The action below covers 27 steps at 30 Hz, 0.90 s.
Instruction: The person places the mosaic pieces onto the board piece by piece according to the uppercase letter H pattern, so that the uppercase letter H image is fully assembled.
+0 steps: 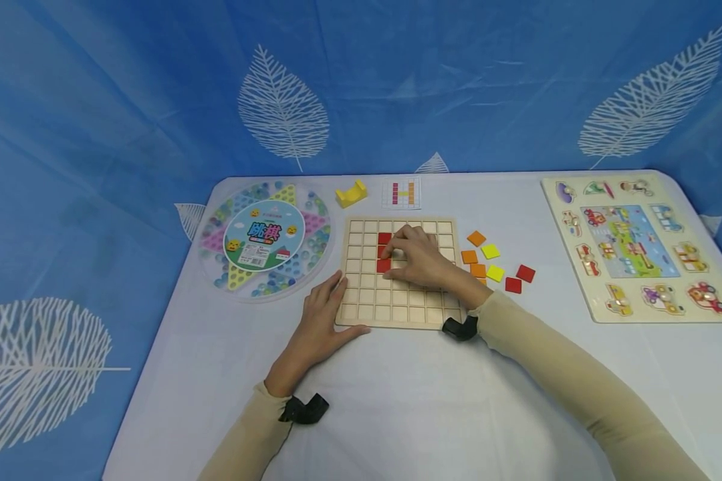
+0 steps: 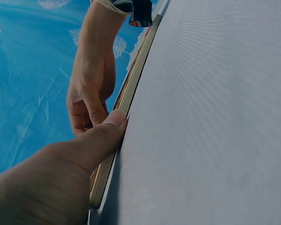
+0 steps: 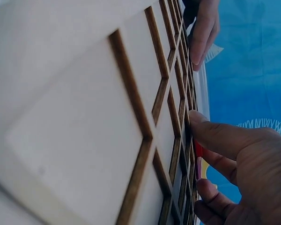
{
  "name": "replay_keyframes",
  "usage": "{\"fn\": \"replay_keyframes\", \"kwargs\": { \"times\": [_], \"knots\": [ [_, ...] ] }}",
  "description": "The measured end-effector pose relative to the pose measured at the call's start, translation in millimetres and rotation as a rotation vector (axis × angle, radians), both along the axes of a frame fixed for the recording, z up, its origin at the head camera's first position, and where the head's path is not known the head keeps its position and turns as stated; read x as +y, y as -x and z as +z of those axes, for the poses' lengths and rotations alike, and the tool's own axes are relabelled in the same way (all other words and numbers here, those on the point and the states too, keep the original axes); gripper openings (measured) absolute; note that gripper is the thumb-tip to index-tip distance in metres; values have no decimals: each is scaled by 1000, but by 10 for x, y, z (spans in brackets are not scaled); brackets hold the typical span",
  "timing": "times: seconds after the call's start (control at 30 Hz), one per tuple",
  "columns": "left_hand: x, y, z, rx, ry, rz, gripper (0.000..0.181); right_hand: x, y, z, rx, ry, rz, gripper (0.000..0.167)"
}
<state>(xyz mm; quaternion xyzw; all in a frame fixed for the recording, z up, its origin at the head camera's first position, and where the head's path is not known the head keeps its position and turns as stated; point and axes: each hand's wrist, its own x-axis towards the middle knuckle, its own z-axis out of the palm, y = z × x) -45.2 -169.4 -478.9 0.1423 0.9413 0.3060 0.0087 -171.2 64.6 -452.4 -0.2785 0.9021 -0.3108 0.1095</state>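
Observation:
A wooden grid board lies flat on the table. In the head view, a short column of red square tiles shows in its cells. My right hand is over the board, thumb and forefinger pinching the lowest red tile. A bit of that red tile also shows between thumb and finger in the right wrist view. The left hand rests at the board's near left corner, fingers along the left side. Its thumb touches the board's front edge in the left wrist view.
Loose orange tiles, yellow tiles and red tiles lie right of the board. Behind it are a pattern card and a yellow curved block. A round marble-game case sits left, a wooden picture puzzle right.

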Motion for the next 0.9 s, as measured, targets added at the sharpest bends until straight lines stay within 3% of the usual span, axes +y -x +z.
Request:
{"fn": "replay_keyframes", "kwargs": {
  "times": [0.9],
  "knots": [
    [-3, 8, -4, 16, -1, -9, 98, 34, 5, -7, 9, 49, 25, 24]
  ]
}}
